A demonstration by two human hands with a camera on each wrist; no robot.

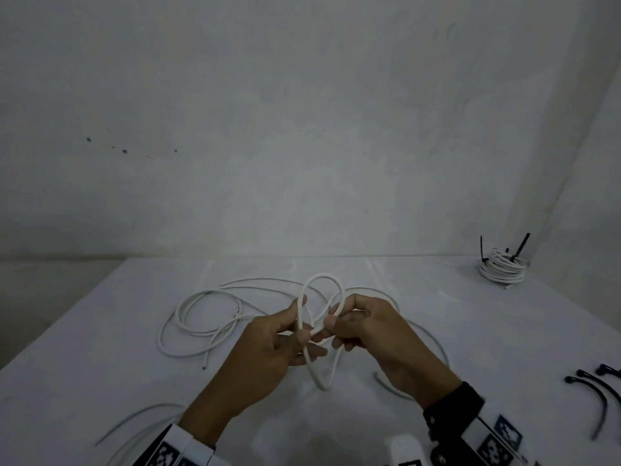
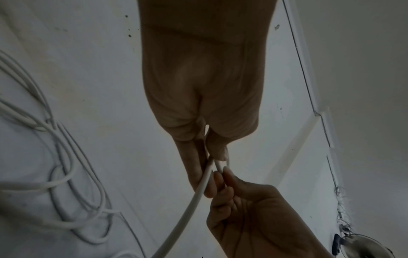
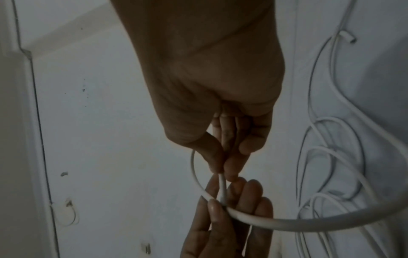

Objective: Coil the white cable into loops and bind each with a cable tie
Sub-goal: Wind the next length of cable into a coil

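White cable (image 1: 322, 290) stands in a small loop above the table (image 1: 100, 348), held between both hands. The left hand (image 1: 268, 344) pinches its crossing strands with thumb and fingers; the right hand (image 1: 369, 327) pinches the same loop just beside it. More cable sprawls slack on the cloth behind. A tied coil (image 1: 503, 269) sits far right, with black ties (image 1: 591, 388) near the right wrist.
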